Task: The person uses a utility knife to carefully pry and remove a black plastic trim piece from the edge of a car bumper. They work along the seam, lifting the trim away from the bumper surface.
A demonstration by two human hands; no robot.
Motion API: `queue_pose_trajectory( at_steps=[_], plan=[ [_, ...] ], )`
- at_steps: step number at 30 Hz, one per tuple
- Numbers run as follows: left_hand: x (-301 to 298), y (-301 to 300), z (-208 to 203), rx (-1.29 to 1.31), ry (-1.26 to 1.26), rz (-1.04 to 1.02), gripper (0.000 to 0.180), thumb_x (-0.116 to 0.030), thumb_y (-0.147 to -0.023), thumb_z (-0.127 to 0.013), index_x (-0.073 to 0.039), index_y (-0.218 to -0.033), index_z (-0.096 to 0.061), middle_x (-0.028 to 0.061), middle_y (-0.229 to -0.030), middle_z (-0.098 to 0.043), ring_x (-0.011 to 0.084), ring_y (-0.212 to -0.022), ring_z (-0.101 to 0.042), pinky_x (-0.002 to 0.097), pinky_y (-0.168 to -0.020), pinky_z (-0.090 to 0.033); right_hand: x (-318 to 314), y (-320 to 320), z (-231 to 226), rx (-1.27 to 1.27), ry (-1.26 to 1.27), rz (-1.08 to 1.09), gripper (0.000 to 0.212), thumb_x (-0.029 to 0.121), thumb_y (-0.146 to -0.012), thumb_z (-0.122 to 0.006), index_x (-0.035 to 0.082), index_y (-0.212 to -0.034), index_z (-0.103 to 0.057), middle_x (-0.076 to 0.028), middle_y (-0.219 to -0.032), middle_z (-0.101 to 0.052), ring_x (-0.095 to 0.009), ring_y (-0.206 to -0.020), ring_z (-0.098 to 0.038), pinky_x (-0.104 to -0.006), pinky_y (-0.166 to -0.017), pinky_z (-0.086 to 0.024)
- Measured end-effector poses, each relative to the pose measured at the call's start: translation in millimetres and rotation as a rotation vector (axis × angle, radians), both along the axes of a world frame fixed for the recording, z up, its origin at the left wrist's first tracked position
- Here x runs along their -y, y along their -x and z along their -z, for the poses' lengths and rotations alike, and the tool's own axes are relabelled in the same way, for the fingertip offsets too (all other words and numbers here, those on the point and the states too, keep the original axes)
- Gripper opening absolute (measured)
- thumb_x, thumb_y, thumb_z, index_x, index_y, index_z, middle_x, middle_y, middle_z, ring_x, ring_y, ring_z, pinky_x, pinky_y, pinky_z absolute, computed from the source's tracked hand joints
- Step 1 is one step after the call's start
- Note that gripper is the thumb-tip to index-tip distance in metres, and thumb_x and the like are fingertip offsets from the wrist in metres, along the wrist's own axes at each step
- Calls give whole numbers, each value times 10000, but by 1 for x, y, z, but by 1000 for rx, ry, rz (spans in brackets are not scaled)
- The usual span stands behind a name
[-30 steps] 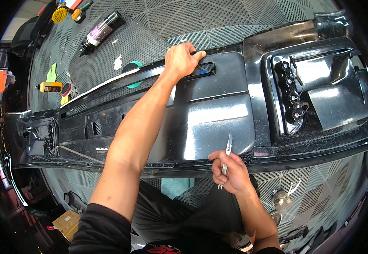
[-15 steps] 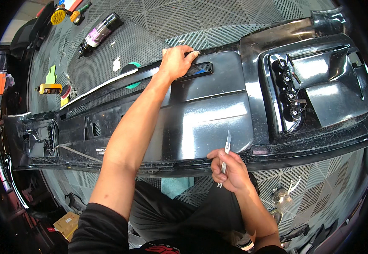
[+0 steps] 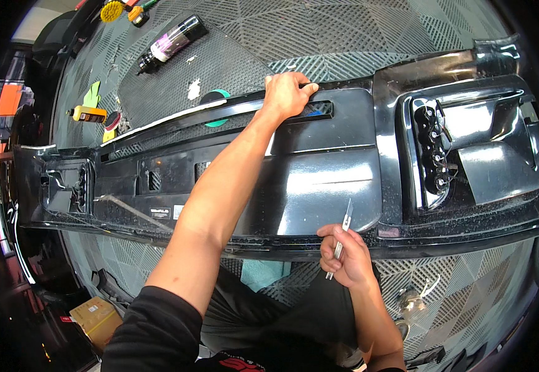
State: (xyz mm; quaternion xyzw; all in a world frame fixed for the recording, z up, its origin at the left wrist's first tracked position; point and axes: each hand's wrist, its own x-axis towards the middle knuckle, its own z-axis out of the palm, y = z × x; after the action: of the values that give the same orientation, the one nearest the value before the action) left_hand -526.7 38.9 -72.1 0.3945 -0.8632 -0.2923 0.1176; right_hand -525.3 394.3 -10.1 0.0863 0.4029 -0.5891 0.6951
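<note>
A long black glossy car bumper panel (image 3: 319,167) stretches across the view in front of me, with slots and a cluster of round sockets in it. My left hand (image 3: 287,98) reaches over it, fingers curled around its far edge beside a narrow slot, the thumb pointing right. Just beyond the near edge of the panel, my right hand (image 3: 351,257) is closed round a slim silver craft knife (image 3: 339,245). The blade points up and away over the panel's glossy middle section. Whether its tip touches the surface, I cannot tell.
Beyond the panel, a dark spray bottle (image 3: 171,43) lies on the grated floor mat (image 3: 251,68), near a yellow bottle (image 3: 88,114) and a green-rimmed round pad (image 3: 215,120). At near right lies a clear bottle (image 3: 412,302). A cardboard box (image 3: 96,322) sits at near left.
The whole view has shifted, so panel and floor items appear further right and lower. My left hand keeps its grip on the edge; the right still holds the knife in much the same pose.
</note>
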Motion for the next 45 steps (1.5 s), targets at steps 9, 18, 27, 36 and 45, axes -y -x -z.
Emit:
queue_pose_trajectory(
  at_steps=[9,18,27,36,45],
  plan=[
    [8,-17,-2,-102,-14,132,303,-253,-986,-641,-27,-1153,-754,237,-1006,-746,376,-944,-726,454,-891,-547,-2,0,3,4,49,8,369,335,-1076,-550,-7,-1168,-655,-28,-692,-573,-90,-508,-400,-261,-478,-330],
    [3,-12,-10,-165,-110,-42,330,-351,-981,-665,-40,-1065,-738,212,-999,-755,395,-981,-718,467,-895,-542,0,-2,3,-10,2,12,384,340,-1087,-525,-26,-1166,-611,-54,-676,-561,-91,-477,-365,-264,-456,-328],
    [5,-15,-14,-97,-104,120,286,-270,-916,-751,-93,-1140,-773,166,-1052,-766,348,-997,-730,437,-902,-558,-2,-2,3,1,5,12,362,335,-1062,-572,-1,-1166,-654,-30,-687,-569,-92,-503,-400,-258,-476,-332],
    [13,-15,-3,-92,2,155,353,-393,-952,-721,-49,-1010,-777,202,-918,-754,387,-868,-727,472,-808,-561,0,-2,2,3,-16,10,376,336,-1077,-546,-23,-1161,-623,-47,-680,-560,-91,-487,-377,-263,-470,-330],
    [12,-7,-7,-21,42,125,456,-477,-929,-730,-21,-931,-745,226,-842,-729,414,-855,-717,494,-794,-556,-2,-1,6,20,20,-7,379,339,-1072,-560,-14,-1173,-656,-34,-689,-570,-92,-507,-415,-253,-478,-336]
  ],
)
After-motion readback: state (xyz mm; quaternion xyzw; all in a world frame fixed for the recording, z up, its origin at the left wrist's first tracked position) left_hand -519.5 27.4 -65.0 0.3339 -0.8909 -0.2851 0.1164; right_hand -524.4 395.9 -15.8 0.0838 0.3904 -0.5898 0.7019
